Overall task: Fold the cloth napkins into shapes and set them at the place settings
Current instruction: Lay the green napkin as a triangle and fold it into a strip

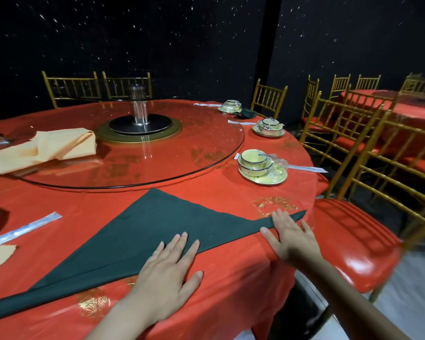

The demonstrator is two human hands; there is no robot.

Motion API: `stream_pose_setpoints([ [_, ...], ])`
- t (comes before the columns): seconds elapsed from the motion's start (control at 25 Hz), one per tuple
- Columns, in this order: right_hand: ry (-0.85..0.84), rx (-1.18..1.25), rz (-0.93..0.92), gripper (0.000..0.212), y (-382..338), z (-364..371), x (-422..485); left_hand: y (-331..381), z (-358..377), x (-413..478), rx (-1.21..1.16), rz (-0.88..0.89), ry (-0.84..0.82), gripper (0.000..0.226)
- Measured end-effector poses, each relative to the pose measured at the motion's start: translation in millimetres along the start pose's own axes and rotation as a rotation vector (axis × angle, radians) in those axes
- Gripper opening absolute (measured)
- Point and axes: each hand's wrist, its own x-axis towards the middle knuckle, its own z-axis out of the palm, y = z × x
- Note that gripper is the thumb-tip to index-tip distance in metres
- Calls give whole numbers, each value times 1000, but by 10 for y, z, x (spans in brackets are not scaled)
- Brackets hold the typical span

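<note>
A: Where is the napkin?
B: Your green napkin (pixel 157 229), a triangle and possibly doubled, lies flat on the red tablecloth (pixel 219 200) by the near edge.
A: And the hands?
B: Your left hand (pixel 167 273) and right hand (pixel 290 236) press its long edge with straight fingers, gripping nothing.

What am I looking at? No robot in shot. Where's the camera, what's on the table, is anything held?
There is no machine here. A person works with bare hands, and the single picture comes from a wide-angle camera on their head, looking forward and down. The left hand and right hand both lie flat, fingers straight, on a dark green napkin folded into a triangle on the red table. They press it; nothing is gripped. Beyond it is a round glass turntable with peach cloth at its left edge. Bowl sets stand to the right, and wrapped chopsticks lie to the left. Gold chairs ring the table.
</note>
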Motion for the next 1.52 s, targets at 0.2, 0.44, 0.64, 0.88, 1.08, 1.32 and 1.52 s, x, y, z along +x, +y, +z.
stream_pose_setpoints([
  [0.2,51,-68,12,79,-161,-159,-37,38,-94,-20,-46,40,89,101],
  [0.44,-25,120,-565,117,-1298,-87,-422,52,-159,-16,-117,-8,47,70],
  [0.64,16,52,-541,97,-1327,73,-413,-322,-151,-478,52,-84,82,87],
  [0.88,-26,0,-521,97,-1335,66,-409,-803,-203,-1221,53,-292,-7,103],
  [1.08,-38,-80,-550,99,-1319,114,-326,-1100,-218,-1560,-4,-382,-11,92],
  [1.32,-15,-48,-639,75,-1293,-73,-240,-1428,-167,-1570,74,-351,273,46],
  [1.52,144,64,-646,16,-1208,-143,-171,-1523,-233,-1417,43,-299,400,38],
])
